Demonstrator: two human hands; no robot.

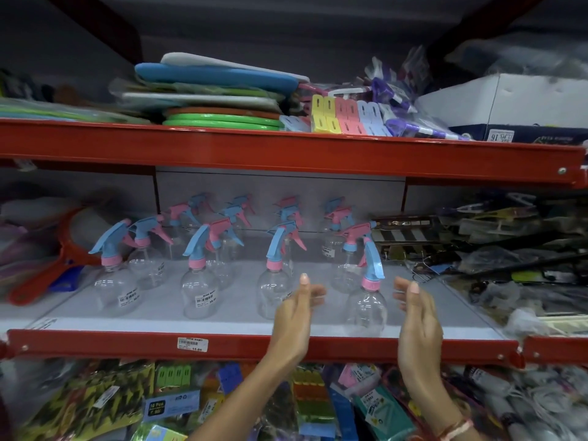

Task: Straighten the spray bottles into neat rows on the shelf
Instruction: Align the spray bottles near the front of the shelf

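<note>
1. My left hand [297, 308] is raised over the red front lip of the middle shelf [222, 313], fingers spread open and holding nothing. It sits just left of the front-right spray bottle [367, 300], with a clear gap between them.
2. My right hand [415, 310] mirrors it on the bottle's other side, palm turned inward, fingers loosely open, also apart from the bottle and empty. A thin band circles that wrist.
3. The front-right spray bottle stands upright between my palms at the shelf's front edge. It is clear, with a pink collar and a blue trigger head.
4. The other spray bottles [197, 268] stand on the same grey shelf surface in four rough columns running front to back. Bodies are clear; heads are blue on pink or pink on blue. Nozzles point in differing directions, and white price stickers show on several front bottles.
5. A price label [192, 344] is stuck to the red shelf lip, left of my left wrist.
6. Stacked flat goods [216, 93] and pastel clips [346, 117] fill the upper shelf; packaged items crowd the level below.
</note>
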